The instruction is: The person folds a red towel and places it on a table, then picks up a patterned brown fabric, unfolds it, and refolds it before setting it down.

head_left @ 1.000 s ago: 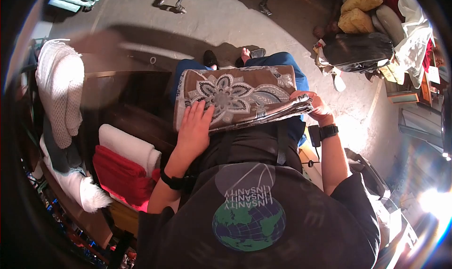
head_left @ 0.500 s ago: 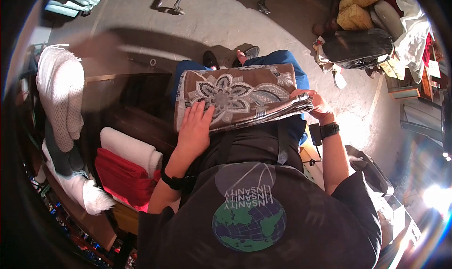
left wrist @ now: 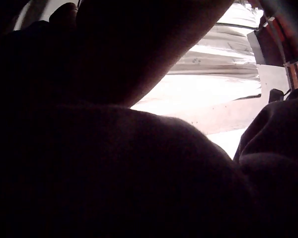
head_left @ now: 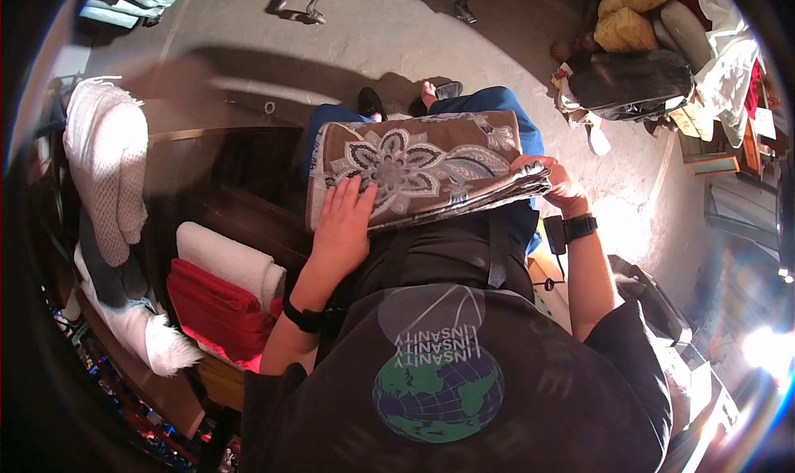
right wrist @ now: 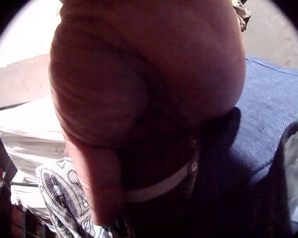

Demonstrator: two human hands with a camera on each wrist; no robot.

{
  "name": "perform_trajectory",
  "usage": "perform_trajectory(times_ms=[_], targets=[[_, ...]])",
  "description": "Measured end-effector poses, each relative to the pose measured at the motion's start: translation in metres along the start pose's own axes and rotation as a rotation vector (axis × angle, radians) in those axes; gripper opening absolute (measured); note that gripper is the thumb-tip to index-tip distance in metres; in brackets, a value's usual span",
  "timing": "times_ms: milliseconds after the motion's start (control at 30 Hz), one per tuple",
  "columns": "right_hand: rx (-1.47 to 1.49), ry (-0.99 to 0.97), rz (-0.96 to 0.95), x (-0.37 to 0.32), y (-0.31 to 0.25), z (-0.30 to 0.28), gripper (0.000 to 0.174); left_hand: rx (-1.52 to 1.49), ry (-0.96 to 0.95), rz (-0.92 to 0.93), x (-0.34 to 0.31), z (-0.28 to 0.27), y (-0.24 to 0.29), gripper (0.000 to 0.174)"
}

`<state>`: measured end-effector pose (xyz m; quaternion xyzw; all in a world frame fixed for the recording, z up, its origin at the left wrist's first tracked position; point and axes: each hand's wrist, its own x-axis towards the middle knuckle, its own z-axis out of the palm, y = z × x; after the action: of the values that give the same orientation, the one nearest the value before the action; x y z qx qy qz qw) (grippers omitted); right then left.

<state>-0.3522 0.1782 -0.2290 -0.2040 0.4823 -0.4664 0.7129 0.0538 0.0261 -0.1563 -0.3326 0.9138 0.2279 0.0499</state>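
A folded brown cloth (head_left: 331, 146) with a grey and white flower pattern lies across the person's lap in the head view. The left hand (head_left: 344, 224) rests flat on its near left part, fingers spread loosely. At the cloth's right end the right hand (head_left: 559, 183) grips the layered edge, its fingers partly hidden. In the right wrist view the right hand (right wrist: 149, 69) fills much of the picture, with patterned cloth (right wrist: 62, 191) beside its thumb. The left wrist view is mostly dark, and the fingers cannot be made out there.
Left of the person lie a folded red cloth (head_left: 215, 307), a white one (head_left: 228, 258) and a white knitted one (head_left: 103, 158). A black bag (head_left: 629, 84) and yellow bundles (head_left: 625, 30) are at the upper right. A dark crate (head_left: 654, 299) stands beside the right elbow.
Both hands and the cloth have stayed nearly in place. The bare foot beyond the cloth has shifted slightly relative to its shoe.
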Motion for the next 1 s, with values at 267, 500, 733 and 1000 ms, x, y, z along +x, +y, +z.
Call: perform_trajectory(times_ms=[267, 500, 733, 1000], targets=[[0.014, -0.036, -0.061, 0.0017, -0.0021, 0.0046, 0.066, -0.004, -0.007, 0.003, -0.0002, 0.0001, -0.0009, 0.062], [-0.010, -0.022, -0.070, 0.0009, 0.0033, 0.0007, 0.060, -0.003, -0.005, -0.012, -0.0002, 0.0007, -0.0004, 0.063], [-0.023, 0.002, -0.070, 0.0012, -0.0014, 0.0045, 0.059, 0.004, 0.005, -0.002, -0.0006, 0.0023, -0.0015, 0.062], [-0.011, 0.010, -0.087, -0.0015, 0.0053, 0.0007, 0.058, 0.013, -0.009, -0.001, -0.0004, 0.0015, -0.0015, 0.062]])
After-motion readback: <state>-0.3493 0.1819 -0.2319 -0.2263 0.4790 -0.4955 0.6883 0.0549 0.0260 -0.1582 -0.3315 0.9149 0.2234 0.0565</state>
